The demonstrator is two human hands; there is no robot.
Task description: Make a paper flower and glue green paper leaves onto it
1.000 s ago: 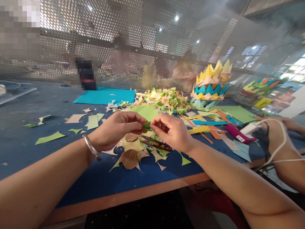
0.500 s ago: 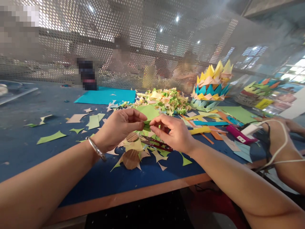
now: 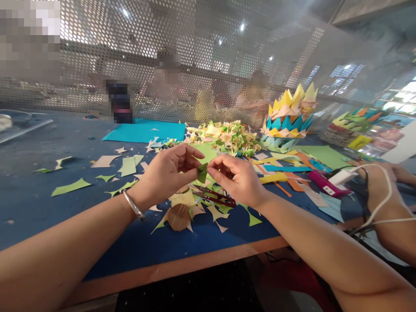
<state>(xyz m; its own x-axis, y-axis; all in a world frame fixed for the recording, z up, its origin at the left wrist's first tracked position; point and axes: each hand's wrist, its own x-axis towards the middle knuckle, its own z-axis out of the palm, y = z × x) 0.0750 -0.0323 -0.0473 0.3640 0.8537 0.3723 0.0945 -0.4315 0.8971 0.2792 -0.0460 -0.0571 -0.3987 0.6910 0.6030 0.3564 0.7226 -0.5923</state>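
Observation:
Between my two hands is a small folded piece of green paper [image 3: 202, 174]. My left hand [image 3: 170, 171], with a silver bangle at the wrist, pinches its left side. The thumb and forefinger of my right hand [image 3: 238, 177] close on its right edge. Beneath the hands lie scissors [image 3: 216, 197] with dark red handles, partly covered by my right hand and paper scraps. A round brown cardboard disc [image 3: 179, 216] rests on cut scraps nearer the table edge. Just behind my fingers a light green sheet [image 3: 209, 151] lies before a heap of small cut paper pieces [image 3: 227, 134].
A blue sheet [image 3: 146, 131] lies at the back left. Layered paper cones [image 3: 287, 121] stand back right, near strips of coloured paper [image 3: 276, 177]. A magenta power strip [image 3: 328, 184] with a white cable sits right, beside another person's arm [image 3: 383, 195]. Perforated metal panel [image 3: 195, 65] stands behind.
The green paper has turned between my fingers, and a darker folded flap now points down. My left hand has shifted slightly; my right hand has moved a little to the right.

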